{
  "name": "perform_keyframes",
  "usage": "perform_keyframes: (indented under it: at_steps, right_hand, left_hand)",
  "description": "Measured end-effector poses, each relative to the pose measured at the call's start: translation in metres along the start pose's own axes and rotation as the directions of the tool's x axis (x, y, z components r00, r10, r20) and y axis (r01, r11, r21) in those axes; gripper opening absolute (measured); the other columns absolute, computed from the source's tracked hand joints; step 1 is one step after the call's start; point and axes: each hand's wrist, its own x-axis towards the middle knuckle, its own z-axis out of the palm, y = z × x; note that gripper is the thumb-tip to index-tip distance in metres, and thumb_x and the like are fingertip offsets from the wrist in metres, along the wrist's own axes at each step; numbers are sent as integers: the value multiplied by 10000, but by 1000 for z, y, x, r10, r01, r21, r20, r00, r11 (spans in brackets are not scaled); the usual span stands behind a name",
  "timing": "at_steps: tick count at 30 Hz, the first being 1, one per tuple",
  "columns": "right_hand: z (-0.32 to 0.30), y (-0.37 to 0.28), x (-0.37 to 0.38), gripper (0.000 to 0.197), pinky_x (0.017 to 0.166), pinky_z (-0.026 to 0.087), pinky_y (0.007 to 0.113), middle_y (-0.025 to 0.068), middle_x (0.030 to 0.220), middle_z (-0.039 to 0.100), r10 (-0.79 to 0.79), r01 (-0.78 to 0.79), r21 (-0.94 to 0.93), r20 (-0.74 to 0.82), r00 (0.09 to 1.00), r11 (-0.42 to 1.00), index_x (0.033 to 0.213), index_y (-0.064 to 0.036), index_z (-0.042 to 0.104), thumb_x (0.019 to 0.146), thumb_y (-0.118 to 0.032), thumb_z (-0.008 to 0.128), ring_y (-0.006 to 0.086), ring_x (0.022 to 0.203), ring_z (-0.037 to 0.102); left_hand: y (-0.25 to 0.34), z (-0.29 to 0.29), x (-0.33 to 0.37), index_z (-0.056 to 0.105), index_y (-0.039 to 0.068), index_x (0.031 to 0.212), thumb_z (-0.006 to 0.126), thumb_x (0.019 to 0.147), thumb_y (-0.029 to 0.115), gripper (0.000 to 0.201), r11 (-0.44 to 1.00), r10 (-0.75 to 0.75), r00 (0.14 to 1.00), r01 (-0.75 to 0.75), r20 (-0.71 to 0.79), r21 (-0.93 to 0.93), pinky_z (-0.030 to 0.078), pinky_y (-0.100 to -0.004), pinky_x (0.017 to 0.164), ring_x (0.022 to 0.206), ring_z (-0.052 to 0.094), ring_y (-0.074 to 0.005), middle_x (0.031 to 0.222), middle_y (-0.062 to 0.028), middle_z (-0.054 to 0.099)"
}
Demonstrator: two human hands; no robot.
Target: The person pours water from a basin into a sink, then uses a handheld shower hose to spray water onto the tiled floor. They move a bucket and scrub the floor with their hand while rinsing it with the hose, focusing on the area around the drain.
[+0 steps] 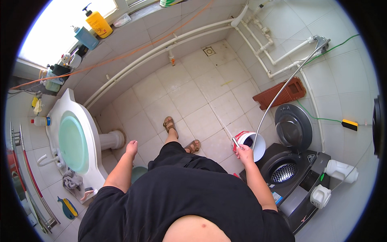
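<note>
My right hand (pixel 244 153) grips the end of a silver shower hose (pixel 282 89) that curves up to a wall tap at the upper right. Its tip points into a white bucket with a red pattern (pixel 258 146) standing on the tiled floor just ahead of the hand. My left hand (pixel 131 148) hangs loose with fingers curled, holding nothing, beside the white pedestal sink (pixel 94 159). My sandalled feet (pixel 170 124) stand on the tiles between sink and bucket.
A small grey top-loading washing machine (pixel 298 177) with its round lid raised stands at the right, white jugs (pixel 342 170) next to it. A brown washboard (pixel 282 93) leans on the wall. White pipes (pixel 161 52) run along the far wall; bottles (pixel 98 23) line the windowsill.
</note>
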Motion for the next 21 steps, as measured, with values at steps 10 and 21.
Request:
perform_keyframes:
  at_steps: [10,21]
  right_hand:
    - [-4,-7,-3,323,408,416,215,71,693,562,7,4,122,-95,995,993,1047,37,506,783,-140,557,102,526,521]
    - [-26,19,-21,293,408,398,226,68,643,552,110,-104,47,-151,982,993,1014,19,516,771,-143,542,110,461,489]
  left_hand:
    - [12,-12,-13,500,3,1097,444,839,248,361,999,-38,999,37,25,10,382,-314,853,1020,491,-234,1086,-140,533]
    - [-8,-17,11,499,9,1101,450,838,237,352,997,-74,995,72,74,17,382,-309,848,1012,492,-229,1081,-125,536]
